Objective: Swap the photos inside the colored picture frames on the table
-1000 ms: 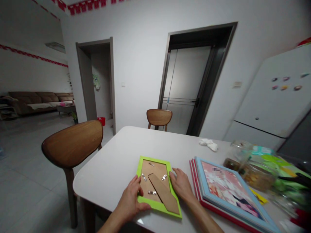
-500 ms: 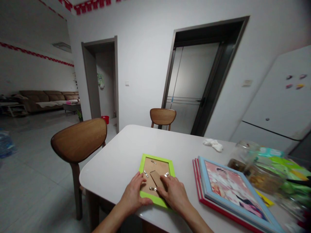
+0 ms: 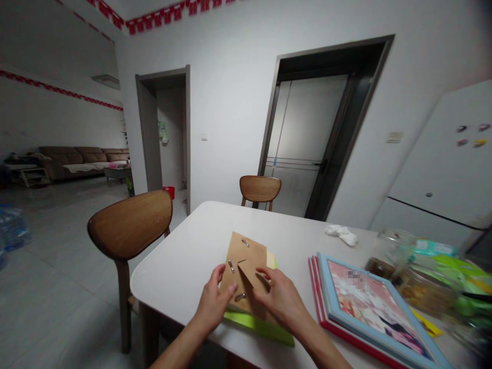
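The brown backing board (image 3: 250,251), with small metal clips on it, is raised above the green frame (image 3: 257,328) on the white table. My left hand (image 3: 216,299) holds the board's left edge between thumb and fingers. My right hand (image 3: 279,294) pinches the stand flap (image 3: 251,274), which is tilted out from the board. Behind the board's right side, a pale yellowish strip shows at the frame.
A stack of picture frames (image 3: 369,302), blue on top and red below, lies at the right. Beyond it are glass jars (image 3: 423,287), green packages (image 3: 461,271) and crumpled tissue (image 3: 341,234). Wooden chairs (image 3: 134,223) stand at the table's left and far side.
The brown board has come up out of the green frame, with both hands on it. The stand flap is tilted further out. The camera view has shifted slightly.
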The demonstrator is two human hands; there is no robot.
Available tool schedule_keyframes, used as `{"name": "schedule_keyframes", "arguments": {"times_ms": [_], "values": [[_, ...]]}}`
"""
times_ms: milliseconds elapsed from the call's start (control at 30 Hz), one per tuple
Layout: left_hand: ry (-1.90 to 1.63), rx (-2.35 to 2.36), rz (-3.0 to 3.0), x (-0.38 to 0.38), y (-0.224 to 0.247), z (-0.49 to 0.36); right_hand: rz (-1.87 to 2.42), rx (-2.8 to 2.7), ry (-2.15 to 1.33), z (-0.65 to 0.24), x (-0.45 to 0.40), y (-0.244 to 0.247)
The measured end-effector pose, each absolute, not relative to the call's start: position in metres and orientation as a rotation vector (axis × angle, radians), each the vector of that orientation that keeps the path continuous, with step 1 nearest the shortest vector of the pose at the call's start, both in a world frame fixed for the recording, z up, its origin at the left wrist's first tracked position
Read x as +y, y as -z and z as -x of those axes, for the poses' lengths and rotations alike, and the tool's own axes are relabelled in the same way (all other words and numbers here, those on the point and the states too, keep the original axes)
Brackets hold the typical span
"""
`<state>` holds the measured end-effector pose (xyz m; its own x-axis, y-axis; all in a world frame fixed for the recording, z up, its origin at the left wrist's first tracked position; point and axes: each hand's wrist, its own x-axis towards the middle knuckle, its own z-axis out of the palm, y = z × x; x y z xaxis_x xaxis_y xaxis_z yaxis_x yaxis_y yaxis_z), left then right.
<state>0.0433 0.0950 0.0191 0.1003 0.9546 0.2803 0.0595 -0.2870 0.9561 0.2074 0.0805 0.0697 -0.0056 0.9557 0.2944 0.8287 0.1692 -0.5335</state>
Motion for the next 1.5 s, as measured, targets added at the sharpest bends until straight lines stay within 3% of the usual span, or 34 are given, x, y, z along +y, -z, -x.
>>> {"name": "schedule_keyframes", "arguments": {"times_ms": [167, 400, 633, 900, 1067, 1133, 1300, 1500], "values": [[-1.41, 1.058, -1.102, 0.112, -0.027, -0.016, 1.512, -1.83, -0.326, -0.202, 0.079, -0.061], [-1.373, 1.245, -0.964, 0.124, -0.005, 0.034, 1.918, -1.705, -0.168, -0.247, 0.1, -0.012], [-1.304, 1.45, -1.089, 0.139, 0.004, 0.05, 2.067, -1.798, 0.021, -0.244, 0.092, -0.003], [-1.234, 1.761, -1.471, 0.14, -0.008, 0.085, 2.074, -1.599, -0.247, -0.266, 0.103, -0.005], [-1.244, 1.656, -1.755, 0.109, -0.029, 0.022, 1.607, -0.938, -1.121, -0.259, 0.091, -0.026], [-1.207, 1.493, -1.888, 0.089, -0.037, -0.02, 1.334, -0.763, -1.3, -0.249, 0.082, -0.039], [-1.086, 1.088, -2.195, 0.056, -0.056, -0.096, 1.197, -0.712, -1.243, -0.228, 0.067, -0.067], [-1.183, 1.03, -2.365, 0.06, -0.075, -0.095, 1.216, -0.827, -1.24, -0.232, 0.07, -0.064]]}}
